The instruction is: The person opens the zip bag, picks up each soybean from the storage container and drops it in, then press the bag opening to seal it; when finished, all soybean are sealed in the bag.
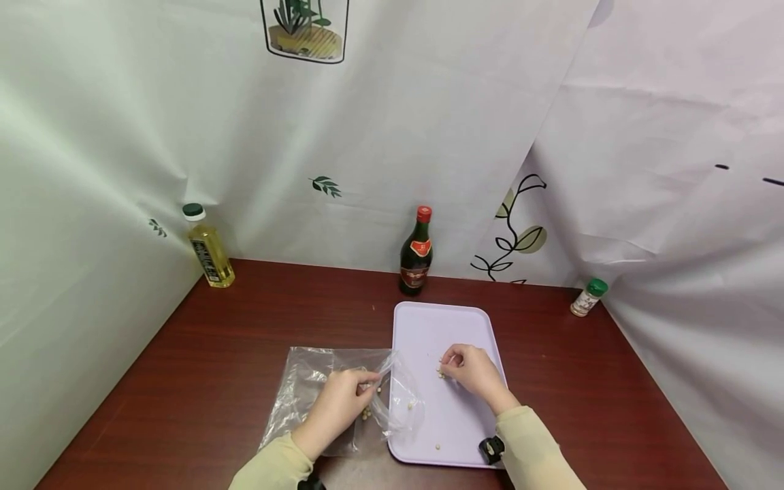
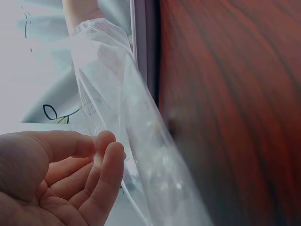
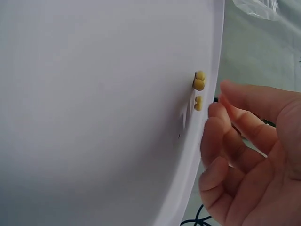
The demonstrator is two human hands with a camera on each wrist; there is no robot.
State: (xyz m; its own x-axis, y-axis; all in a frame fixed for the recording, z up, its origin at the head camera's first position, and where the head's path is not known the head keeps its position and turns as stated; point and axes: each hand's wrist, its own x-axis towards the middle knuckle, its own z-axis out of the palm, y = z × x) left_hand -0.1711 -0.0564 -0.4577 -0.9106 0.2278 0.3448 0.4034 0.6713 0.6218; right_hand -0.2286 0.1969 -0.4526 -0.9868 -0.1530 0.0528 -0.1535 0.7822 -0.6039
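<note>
My left hand (image 1: 343,401) pinches the rim of a clear plastic bag (image 1: 300,381) between thumb and fingers. A few small round yellowish beans (image 1: 366,413) show at the bag, and its mouth overlaps the left edge of a pale lilac tray (image 1: 453,422). Over the tray, my right hand (image 1: 470,369) reaches down with curved fingers beside several beans (image 3: 199,81). In the right wrist view the thumb and index fingertips are slightly apart, and no bean shows between them. Single beans (image 1: 437,447) lie elsewhere on the tray.
A dark bottle with a red cap (image 1: 416,255) stands behind the tray. An oil bottle (image 1: 211,252) is at the back left corner, a green-capped shaker (image 1: 589,297) at the back right. Patterned cloth (image 1: 367,136) hangs around the dark red table (image 1: 184,395).
</note>
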